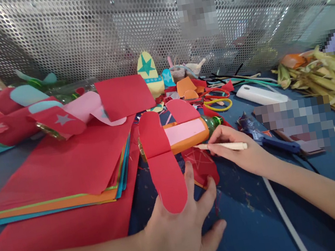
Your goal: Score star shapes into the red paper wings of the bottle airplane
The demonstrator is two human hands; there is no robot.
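Observation:
A bottle plane point(184, 133) lies on the blue table, wrapped in orange and pink paper, with red paper wings and a green bottle neck at its right end. My left hand point(185, 229) lies open, fingers spread, under the near red wing point(166, 177) and pressing on a small red paper piece point(201, 164) with a star drawn on it. My right hand point(238, 148) is closed around a cream-coloured pen point(225, 146), its tip touching that red piece beside the bottle.
A stack of coloured paper sheets point(60, 177) topped with red lies to the left. More red plane models point(25, 119) sit at the back left. Scissors point(217, 100), a white case point(260, 95), a blue-handled tool point(273, 144) and green leaves point(322, 74) lie right. A perforated metal wall point(106, 28) stands behind.

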